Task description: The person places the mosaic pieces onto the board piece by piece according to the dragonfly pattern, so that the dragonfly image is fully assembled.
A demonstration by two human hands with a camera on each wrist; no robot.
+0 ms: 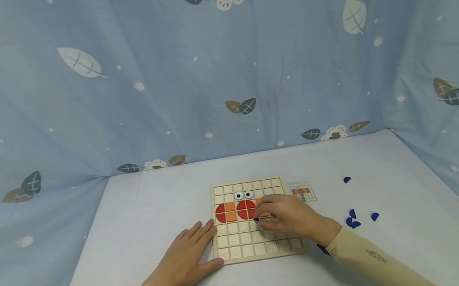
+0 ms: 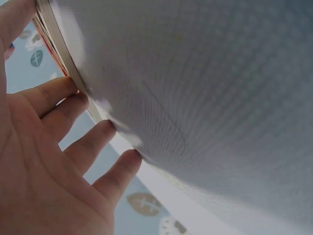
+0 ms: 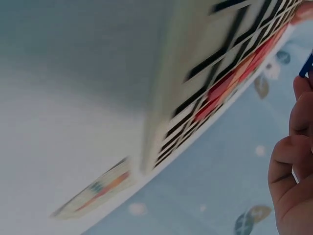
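A wooden grid board (image 1: 247,250) lies on the white table, with red and orange pieces (image 1: 246,209) and two eye pieces (image 1: 244,195) in its cells. The right hand (image 1: 291,215) pinches a blue piece (image 1: 256,220) over the board, just under the red circle; in the right wrist view the blue piece (image 3: 306,65) shows at the fingertips of the right hand (image 3: 296,161). The left hand (image 1: 187,260) lies spread, fingertips and thumb touching the board's left edge. In the left wrist view the left hand (image 2: 54,147) has its fingers straight against that edge.
A small pattern card (image 1: 303,192) lies just right of the board. Several blue half-round pieces (image 1: 375,216) are scattered farther right on the table (image 1: 133,216). A blue patterned cloth (image 1: 174,72) hangs behind and at both sides.
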